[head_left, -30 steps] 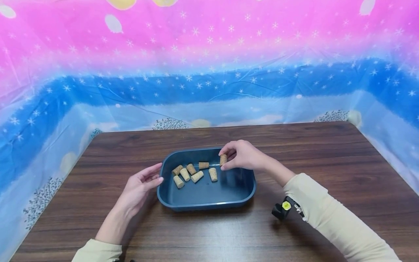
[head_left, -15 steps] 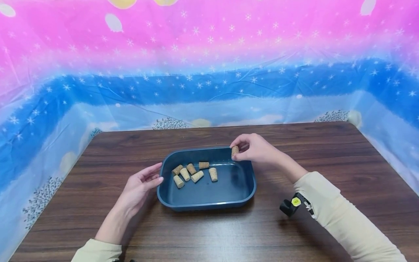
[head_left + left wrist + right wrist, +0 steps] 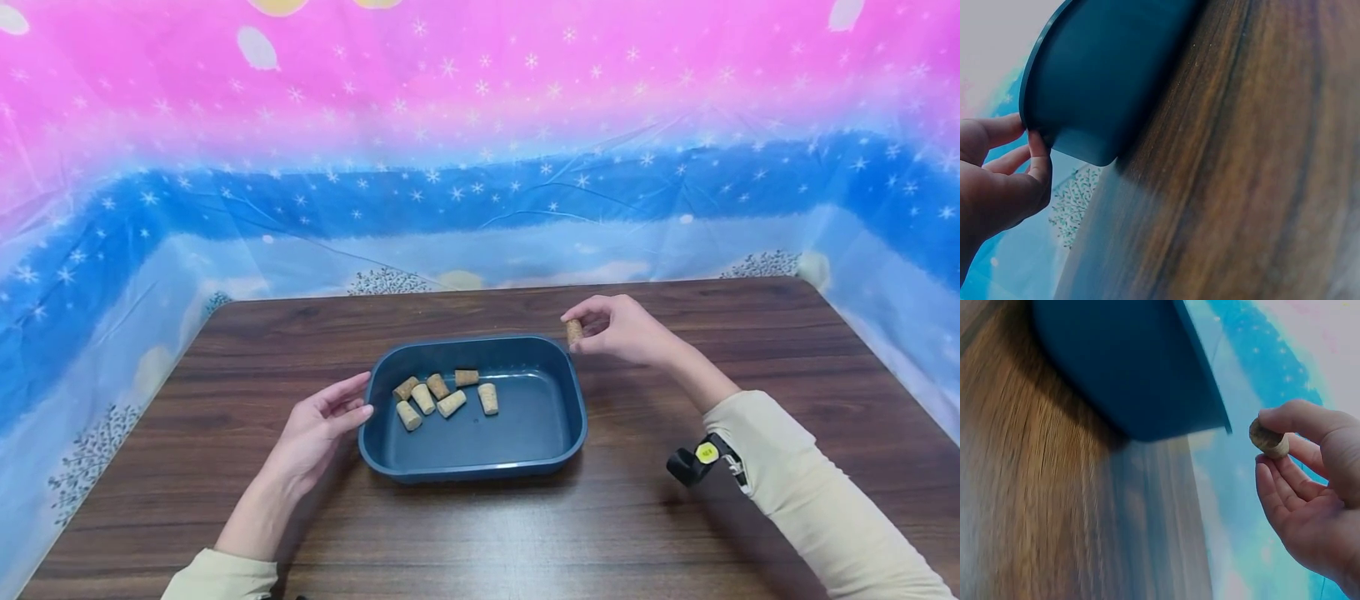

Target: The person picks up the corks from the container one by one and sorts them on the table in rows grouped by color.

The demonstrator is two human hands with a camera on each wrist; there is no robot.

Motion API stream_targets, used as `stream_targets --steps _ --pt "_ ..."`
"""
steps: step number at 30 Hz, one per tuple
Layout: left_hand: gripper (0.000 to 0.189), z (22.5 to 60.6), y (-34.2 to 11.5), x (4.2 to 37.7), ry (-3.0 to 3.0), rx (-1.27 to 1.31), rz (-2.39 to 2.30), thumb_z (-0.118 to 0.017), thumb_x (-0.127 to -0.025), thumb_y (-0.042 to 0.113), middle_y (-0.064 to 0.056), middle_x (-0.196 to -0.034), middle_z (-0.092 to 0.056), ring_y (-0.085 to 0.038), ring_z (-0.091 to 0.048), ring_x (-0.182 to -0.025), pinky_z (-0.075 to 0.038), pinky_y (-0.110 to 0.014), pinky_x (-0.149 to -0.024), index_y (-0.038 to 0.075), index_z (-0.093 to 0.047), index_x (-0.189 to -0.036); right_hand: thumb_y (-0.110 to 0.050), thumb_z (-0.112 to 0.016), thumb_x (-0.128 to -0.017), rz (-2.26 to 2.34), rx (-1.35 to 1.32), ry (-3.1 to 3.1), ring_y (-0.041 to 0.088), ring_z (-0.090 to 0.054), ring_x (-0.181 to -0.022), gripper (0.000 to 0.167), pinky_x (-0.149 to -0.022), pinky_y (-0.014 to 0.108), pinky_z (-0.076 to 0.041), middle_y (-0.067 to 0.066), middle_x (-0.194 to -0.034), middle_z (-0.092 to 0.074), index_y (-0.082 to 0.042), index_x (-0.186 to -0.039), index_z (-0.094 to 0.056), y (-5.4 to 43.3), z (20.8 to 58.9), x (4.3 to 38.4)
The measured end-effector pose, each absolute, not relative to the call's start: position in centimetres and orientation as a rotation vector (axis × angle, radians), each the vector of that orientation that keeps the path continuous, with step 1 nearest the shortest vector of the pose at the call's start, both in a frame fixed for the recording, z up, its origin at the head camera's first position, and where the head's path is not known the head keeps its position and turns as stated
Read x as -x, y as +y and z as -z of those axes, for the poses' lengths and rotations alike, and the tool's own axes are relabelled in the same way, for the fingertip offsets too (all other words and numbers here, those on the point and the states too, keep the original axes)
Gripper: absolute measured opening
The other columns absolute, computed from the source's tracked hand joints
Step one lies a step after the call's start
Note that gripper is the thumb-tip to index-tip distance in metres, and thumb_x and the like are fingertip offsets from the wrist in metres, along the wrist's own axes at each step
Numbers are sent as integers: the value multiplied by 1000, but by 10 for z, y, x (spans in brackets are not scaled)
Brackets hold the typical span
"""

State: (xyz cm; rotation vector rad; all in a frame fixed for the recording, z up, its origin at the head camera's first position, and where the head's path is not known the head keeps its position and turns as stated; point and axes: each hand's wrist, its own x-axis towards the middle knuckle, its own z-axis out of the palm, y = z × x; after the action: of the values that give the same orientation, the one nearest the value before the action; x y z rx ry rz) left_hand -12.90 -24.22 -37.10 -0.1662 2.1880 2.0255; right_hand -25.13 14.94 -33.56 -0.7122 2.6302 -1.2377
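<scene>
A dark blue plastic basin stands mid-table, with several tan corks lying in its left and middle part, such as a pale cork. My left hand pinches the basin's left rim, its thumb over the edge; the left wrist view shows the fingertips at that rim too. Beyond the basin's far right corner, my right hand holds one cork upright between thumb and fingertips. In the right wrist view this cork shows one round end, raised above the table beside the basin wall.
The brown wood-grain table reaches back to a pink and blue snowflake-print cloth hung around its far and side edges. A black wrist strap with a yellow tag sits at the right sleeve.
My right hand has carried the cork from above the basin's inside, up and rightward past its far right corner. The left hand, the basin and the other corks stay in place.
</scene>
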Motion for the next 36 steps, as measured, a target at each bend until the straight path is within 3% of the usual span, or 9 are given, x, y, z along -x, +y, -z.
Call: stream_targets --steps 9,18,36 --pt "57 371 -243 129 2199 166 -2004 -60 -96 11 -16 -143 -39 -17 -46 -113 -42 -14 -92 0 -37 -147 -8 -77 -81 1244 561 2634 28 -64 -96 38 -78 37 -53 16 -107 -65 2 -115 -65 169 351 258" --pt "58 372 -244 130 2200 156 -1992 -60 -96 12 -16 -145 -37 -18 -44 -115 -42 -14 -92 1 -36 -148 -15 -78 -82 1150 533 2606 32 -61 -105 39 -89 45 -49 12 -105 -68 0 -116 -67 185 374 265" --pt "59 371 -244 129 2204 144 -1995 -61 -96 13 -16 -145 -37 -17 -46 -115 -42 -14 -92 1 -36 -147 -16 -81 -78 1287 439 2528 25 -58 -100 38 -83 32 -48 8 -101 -69 0 -110 -69 192 401 269"
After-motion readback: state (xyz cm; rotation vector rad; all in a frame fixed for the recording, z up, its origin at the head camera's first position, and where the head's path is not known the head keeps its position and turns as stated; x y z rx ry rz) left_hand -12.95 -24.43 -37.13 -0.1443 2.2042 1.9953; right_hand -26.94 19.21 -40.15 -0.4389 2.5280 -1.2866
